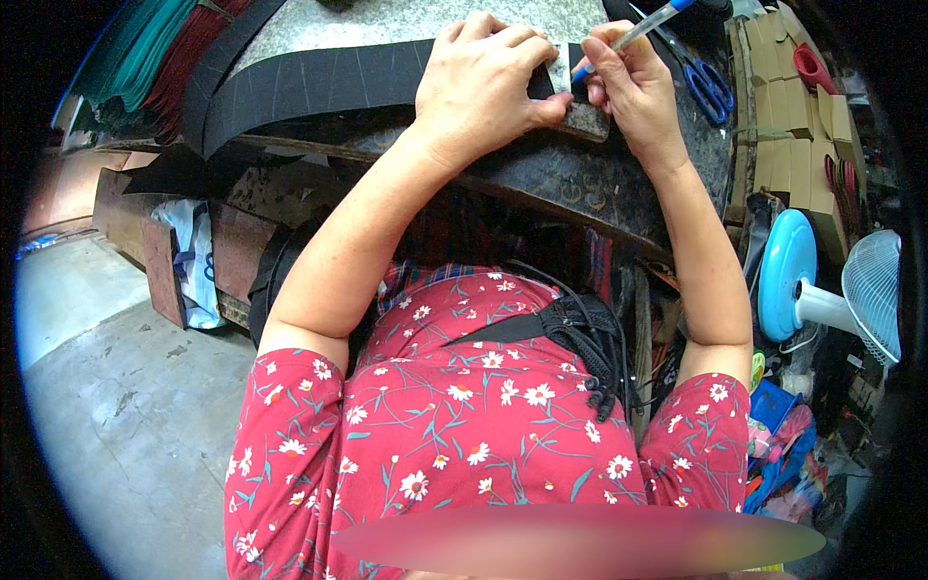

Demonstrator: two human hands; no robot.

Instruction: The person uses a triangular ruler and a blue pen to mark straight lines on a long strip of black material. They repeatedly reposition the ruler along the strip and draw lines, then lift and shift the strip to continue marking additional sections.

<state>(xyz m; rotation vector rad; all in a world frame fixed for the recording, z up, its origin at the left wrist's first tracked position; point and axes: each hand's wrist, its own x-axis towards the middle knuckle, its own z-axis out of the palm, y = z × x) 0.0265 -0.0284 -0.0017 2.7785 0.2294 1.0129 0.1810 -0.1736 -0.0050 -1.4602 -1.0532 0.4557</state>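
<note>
A long black strip with thin pale lines across it curves over a speckled grey slab. My left hand presses down on its right part, fingers bent and thumb stretched along the near edge. Beside that thumb and the fingertips lies a narrow pale piece, partly covered; its kind is not clear. My right hand pinches a clear-barrelled ballpoint pen with blue ends. The pen's blue tip meets the black strip just right of the pale piece.
Blue-handled scissors lie right of my right hand. Green and dark red bundled material hangs at the far left. Stacked cardboard pieces and a blue-and-white fan stand at the right. Below the slab runs a worn dark table edge.
</note>
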